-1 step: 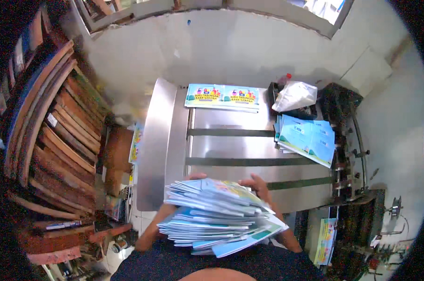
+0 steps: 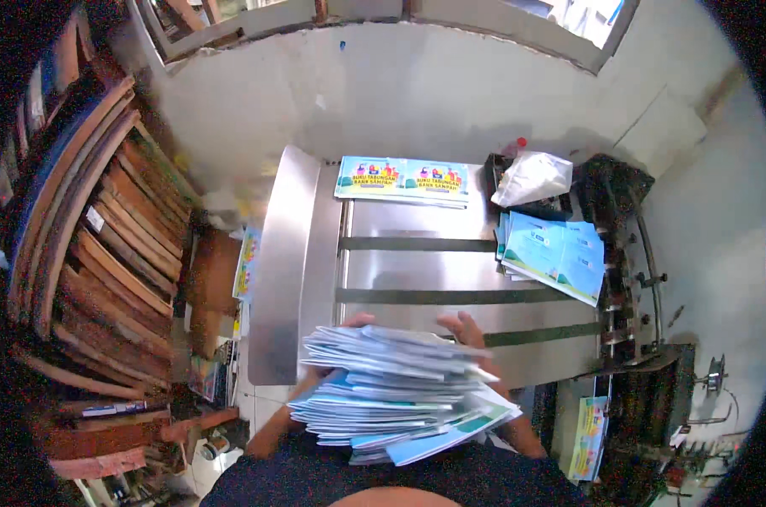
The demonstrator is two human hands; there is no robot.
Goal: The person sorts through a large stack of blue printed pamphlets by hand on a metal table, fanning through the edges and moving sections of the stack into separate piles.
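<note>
A thick, uneven stack of folded light-blue booklets rests against my front, between my forearms. My left hand is wrapped round its far left side, with only some fingers showing above the top edge. At the far right corner, my right hand grips the same stack; part of that hand is hidden behind the paper. The upper booklets are blurred, and several lower ones stick out askew to the right. Beyond the hands lies a metal machine table with dark green belts across it.
Flat printed covers lie at the table's far edge. Blue booklets are fanned at the right, below a white bag. Wooden boards fill a rack at left. Machine parts stand at right; another printed cover lies beside them.
The top booklets of the stack have tipped, so their colourful cover face is now mostly out of sight and their edges show. My right fingers have shifted slightly.
</note>
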